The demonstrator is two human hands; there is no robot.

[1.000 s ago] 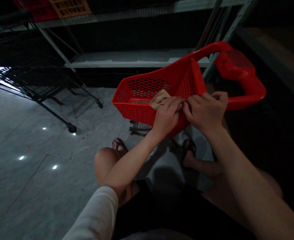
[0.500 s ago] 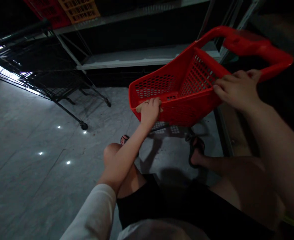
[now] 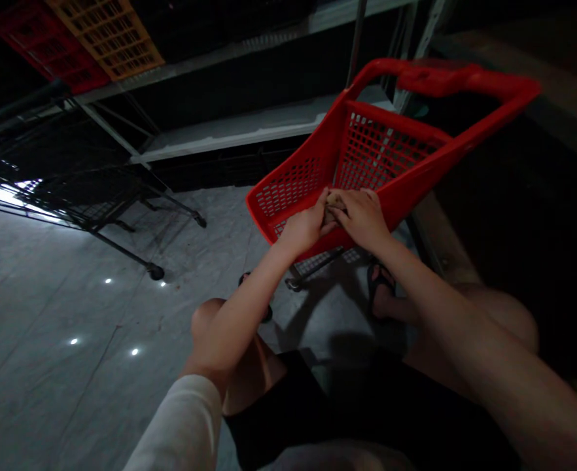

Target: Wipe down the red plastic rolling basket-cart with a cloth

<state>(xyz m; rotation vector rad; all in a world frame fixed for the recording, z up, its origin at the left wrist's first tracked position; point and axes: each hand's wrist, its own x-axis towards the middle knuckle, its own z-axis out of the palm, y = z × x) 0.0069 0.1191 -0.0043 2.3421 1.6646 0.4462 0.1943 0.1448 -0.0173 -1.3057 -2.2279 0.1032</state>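
Note:
A red plastic shopping trolley basket (image 3: pixel 288 193) with perforated walls stands in front of me, its long red handle (image 3: pixel 445 78) at the far end. My left hand (image 3: pixel 308 226) and my right hand (image 3: pixel 362 219) meet at its near rim, fingertips almost touching. Between them is a small bunched beige cloth (image 3: pixel 335 206), mostly hidden by my fingers. Both hands press it against the rim. A white sleeve covers my left forearm; my right forearm is bare.
Black wire shopping carts (image 3: pixel 87 176) stand on the grey tiled floor (image 3: pixel 57 314) to the left. Behind are metal shelving with a white shelf (image 3: pixel 229 137) and red and orange crates (image 3: pixel 104 39) above. My knees and sandalled feet lie below the basket.
My right hand has moved from the basket's far side to the near rim beside my left hand. The cloth is now bunched between both hands, and the basket has turned.

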